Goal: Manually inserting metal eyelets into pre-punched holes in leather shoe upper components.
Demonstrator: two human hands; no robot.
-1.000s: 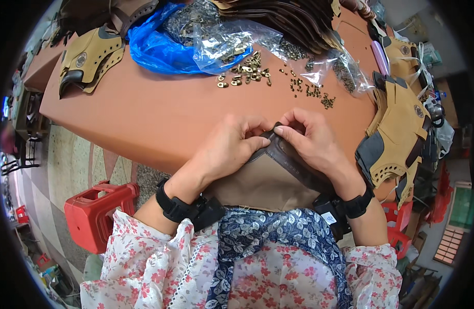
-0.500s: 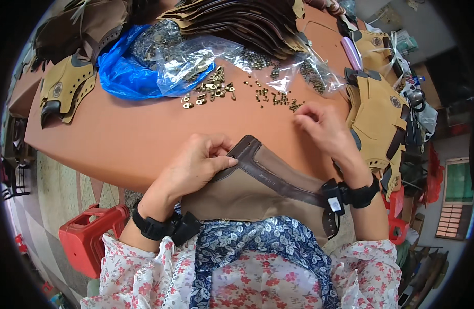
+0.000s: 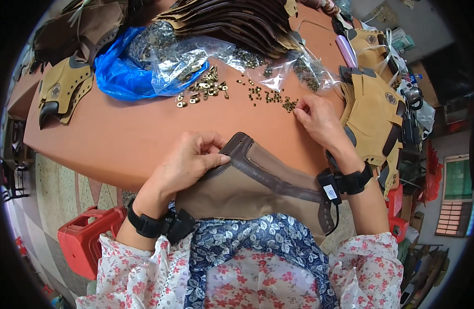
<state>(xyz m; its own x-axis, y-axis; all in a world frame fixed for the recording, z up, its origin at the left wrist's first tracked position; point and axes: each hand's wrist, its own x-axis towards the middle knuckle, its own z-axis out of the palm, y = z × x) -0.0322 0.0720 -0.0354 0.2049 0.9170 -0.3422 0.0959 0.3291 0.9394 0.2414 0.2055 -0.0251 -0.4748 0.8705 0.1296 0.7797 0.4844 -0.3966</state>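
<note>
A flat brown shoe upper with dark leather trim and a row of holes lies over the table's near edge and against my lap. Its upper left corner is pinched between the thumb and fingers of my left hand, beside a small hole in the trim. My right hand is at the small pile of tiny brass-coloured rivets, thumb and fingertips pressed together; whether a piece is between them is hidden. Loose rivets and larger brass-coloured lace hooks are spread to its left.
A blue plastic bag and clear bags of metal parts lie behind. Dark uppers are stacked at the back. Tan uppers lie at the right and left. A red stool stands on the floor at left.
My right hand has come down onto the rivet pile, its fingertips now against it. My left hand keeps its hold on the upper; the view has shifted slightly.
</note>
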